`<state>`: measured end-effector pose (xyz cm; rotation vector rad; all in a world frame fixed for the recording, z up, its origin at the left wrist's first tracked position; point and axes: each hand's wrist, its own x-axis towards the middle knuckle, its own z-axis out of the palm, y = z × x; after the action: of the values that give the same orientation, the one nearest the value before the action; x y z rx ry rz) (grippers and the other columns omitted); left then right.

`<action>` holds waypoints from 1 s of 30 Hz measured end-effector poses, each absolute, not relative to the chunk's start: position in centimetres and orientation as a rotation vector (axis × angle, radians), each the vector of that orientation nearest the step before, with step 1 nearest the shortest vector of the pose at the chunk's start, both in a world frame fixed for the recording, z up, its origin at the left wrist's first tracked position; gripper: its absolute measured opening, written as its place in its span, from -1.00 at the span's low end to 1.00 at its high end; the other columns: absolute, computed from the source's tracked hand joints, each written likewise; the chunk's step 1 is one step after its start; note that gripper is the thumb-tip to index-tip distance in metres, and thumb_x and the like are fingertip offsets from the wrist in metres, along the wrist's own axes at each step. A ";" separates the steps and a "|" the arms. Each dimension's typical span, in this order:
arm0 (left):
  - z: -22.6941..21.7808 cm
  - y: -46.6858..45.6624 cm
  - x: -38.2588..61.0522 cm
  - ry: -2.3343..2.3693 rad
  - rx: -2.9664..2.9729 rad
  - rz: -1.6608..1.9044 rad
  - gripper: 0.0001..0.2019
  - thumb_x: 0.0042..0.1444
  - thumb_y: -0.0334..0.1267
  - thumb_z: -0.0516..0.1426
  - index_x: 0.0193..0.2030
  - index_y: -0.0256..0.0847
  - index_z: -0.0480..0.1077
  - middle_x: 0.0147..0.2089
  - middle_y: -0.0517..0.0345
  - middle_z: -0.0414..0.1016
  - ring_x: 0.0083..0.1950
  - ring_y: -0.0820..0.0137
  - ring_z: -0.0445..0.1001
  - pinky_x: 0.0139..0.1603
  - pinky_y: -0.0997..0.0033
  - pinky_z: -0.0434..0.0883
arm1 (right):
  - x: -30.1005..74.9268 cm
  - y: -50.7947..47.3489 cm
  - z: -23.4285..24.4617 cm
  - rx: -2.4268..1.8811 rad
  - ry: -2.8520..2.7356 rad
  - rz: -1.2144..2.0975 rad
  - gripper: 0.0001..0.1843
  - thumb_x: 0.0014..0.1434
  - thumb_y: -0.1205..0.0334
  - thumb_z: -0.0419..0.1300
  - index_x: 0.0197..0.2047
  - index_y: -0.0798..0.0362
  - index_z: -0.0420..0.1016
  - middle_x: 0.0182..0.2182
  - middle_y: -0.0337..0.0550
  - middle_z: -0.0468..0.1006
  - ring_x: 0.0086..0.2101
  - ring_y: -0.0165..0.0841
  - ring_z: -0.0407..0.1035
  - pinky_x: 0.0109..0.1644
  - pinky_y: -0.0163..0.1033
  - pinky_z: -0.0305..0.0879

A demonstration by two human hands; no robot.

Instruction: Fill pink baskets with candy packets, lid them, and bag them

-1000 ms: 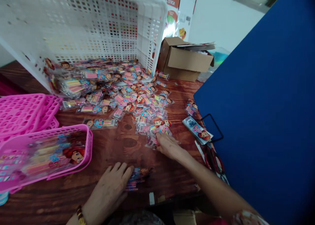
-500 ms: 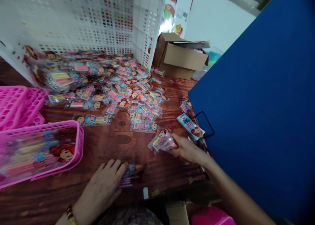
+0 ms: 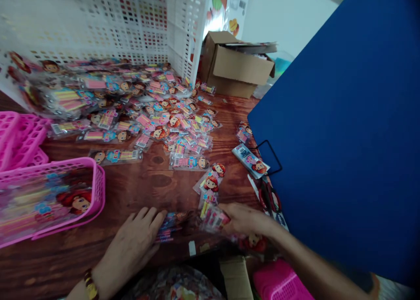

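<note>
My left hand (image 3: 139, 232) rests on the table, its fingers closed over the left end of a small stack of stick packets (image 3: 169, 226). Between the fingers of my right hand (image 3: 241, 219) is a bunch of clear stick packets (image 3: 215, 220), slightly blurred. Another packet with a red-haired cartoon figure (image 3: 254, 243) shows below that hand; whether it is held I cannot tell. Just beyond lie a few loose packets (image 3: 210, 184). A heap of similar packets (image 3: 180, 125) spills out of a white basket (image 3: 144, 20) tipped on its side.
At left, a pink basket (image 3: 98, 182) holds large packets, with more pink baskets (image 3: 22, 138) behind. A cardboard box (image 3: 238, 68) stands at the back. On the right are a flat packet stack (image 3: 251, 160), scissors (image 3: 269, 195) and a blue panel (image 3: 334, 129). A pink basket (image 3: 282, 282) sits below the table edge.
My right hand has come nearer to me and toward the stack under my left hand, carrying its packets. Loose packets it covered now show. The left hand stays by its stack; the view has shifted slightly.
</note>
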<state>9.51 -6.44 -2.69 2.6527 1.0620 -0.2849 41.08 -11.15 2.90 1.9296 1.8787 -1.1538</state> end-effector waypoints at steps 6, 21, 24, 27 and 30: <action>-1.6 -6.3 9.9 1.019 2.668 -0.285 -0.45 0.09 -0.38 0.10 0.26 -0.23 0.23 0.08 -0.03 0.37 0.09 0.13 0.28 0.10 0.11 0.28 | 41.5 -8.2 4.2 1.438 2.384 -0.515 -0.76 0.13 0.39 0.13 -0.11 0.04 0.43 -0.13 -0.06 0.55 -0.12 -0.18 0.39 0.05 -0.02 0.17; -2.1 -6.5 9.5 1.042 2.659 -0.263 -0.45 0.06 -0.39 0.12 0.24 -0.20 0.26 0.09 -0.05 0.38 0.11 0.11 0.31 0.15 0.07 0.29 | 38.7 -9.6 1.3 1.187 2.587 -0.203 -0.86 0.26 0.32 0.04 -0.16 0.07 0.41 -0.26 -0.07 0.50 -0.18 -0.19 0.35 0.10 0.09 0.12; -2.2 -6.5 9.5 1.047 2.645 -0.254 -0.44 0.06 -0.39 0.11 0.26 -0.20 0.25 0.11 -0.06 0.37 0.13 0.11 0.29 0.17 0.07 0.28 | 40.3 -7.1 2.6 1.286 2.472 -0.250 -0.67 0.12 0.36 0.13 -0.01 0.12 0.36 -0.14 0.03 0.52 -0.11 -0.14 0.35 0.14 0.12 0.05; -2.1 -6.6 9.5 1.076 2.612 -0.283 -0.42 0.04 -0.38 0.13 0.26 -0.18 0.24 0.13 -0.04 0.37 0.14 0.12 0.29 0.18 0.09 0.27 | 41.4 -3.9 2.1 1.246 2.428 -0.281 -0.52 0.11 0.38 0.11 0.13 0.15 0.28 -0.05 0.08 0.50 -0.05 -0.11 0.33 0.12 0.08 0.06; -2.1 -6.6 9.6 1.085 2.573 -0.307 -0.39 0.00 -0.39 0.15 0.26 -0.15 0.23 0.13 -0.02 0.36 0.15 0.13 0.29 0.17 0.09 0.27 | 41.6 -2.1 1.0 1.217 2.432 -0.225 -0.58 0.17 0.35 0.08 0.12 0.14 0.30 0.04 0.14 0.42 -0.03 -0.11 0.31 0.06 -0.01 0.12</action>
<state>9.60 -6.64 -2.07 2.5734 1.0849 -0.3067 41.58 -2.05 0.96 1.2172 2.4320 -0.2254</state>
